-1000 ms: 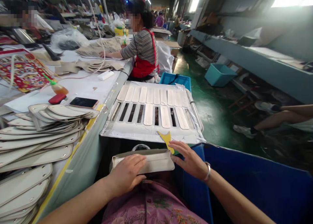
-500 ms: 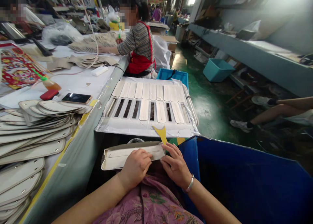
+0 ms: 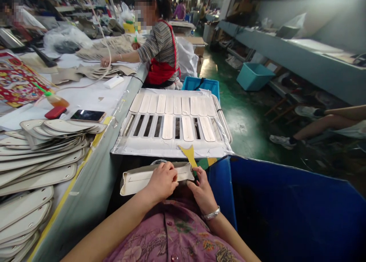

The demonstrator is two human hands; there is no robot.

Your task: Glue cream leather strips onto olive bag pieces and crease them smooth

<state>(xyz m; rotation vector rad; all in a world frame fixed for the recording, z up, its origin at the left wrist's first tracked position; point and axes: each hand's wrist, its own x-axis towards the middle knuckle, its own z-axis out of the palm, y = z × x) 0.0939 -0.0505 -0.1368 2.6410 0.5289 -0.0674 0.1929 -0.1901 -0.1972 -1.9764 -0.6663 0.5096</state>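
A long cream piece [image 3: 137, 179], with raised, folded edges and a dark line along its middle, lies across in front of my lap. My left hand [image 3: 164, 182] is closed over its middle, fingers curled down onto the cream surface and hiding part of it. At the piece's right end, my right hand [image 3: 201, 189] has its fingers bent around the corner and its thumb on the near side. A yellow fork-ended strip [image 3: 188, 152] stands just beyond that corner.
Ahead is a white slotted rack [image 3: 143, 144] bearing cream strips. On the left table, stacked cream panels [image 3: 42, 155], a phone [image 3: 88, 115] and a glue bottle [image 3: 57, 99] lie. A blue bin [image 3: 286, 193] is at right. A co-worker [image 3: 162, 52] sits beyond the rack.
My left hand has moved slightly right and up along the cream piece. My right fingers have shifted lower around its right end. The co-worker's arm has reached farther over the table.
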